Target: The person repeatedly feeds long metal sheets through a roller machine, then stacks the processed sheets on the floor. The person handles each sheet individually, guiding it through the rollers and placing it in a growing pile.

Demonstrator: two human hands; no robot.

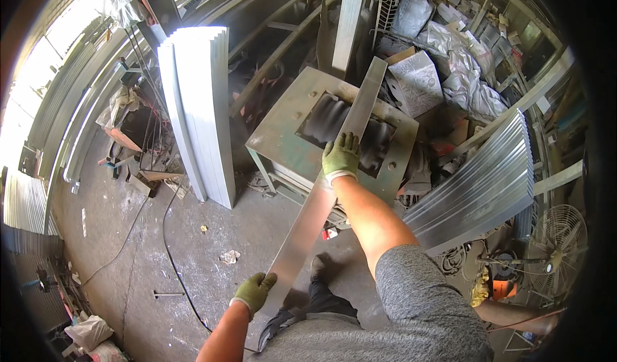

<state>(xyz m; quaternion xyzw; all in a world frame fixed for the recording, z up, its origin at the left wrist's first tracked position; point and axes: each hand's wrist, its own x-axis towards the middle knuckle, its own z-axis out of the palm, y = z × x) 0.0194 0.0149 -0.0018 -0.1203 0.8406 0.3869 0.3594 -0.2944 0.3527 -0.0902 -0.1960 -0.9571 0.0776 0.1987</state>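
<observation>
A long, flat metal bar slants from near my body up across a worn green-grey machine. It passes over an opening in the machine's top where a dark, rounded, ridged part shows on both sides. My left hand, in a yellow-green work glove, closes around the left edge of the bar at its near end. Gloved the same way, my right hand lies on the bar's upper face at the machine's near edge, fingers stretched forward. The underside of the bar is hidden.
A bright stack of metal profiles stands left of the machine; another ribbed stack leans on the right. A black cable crosses the floor. A fan stands at right. Sacks and a cardboard box lie behind.
</observation>
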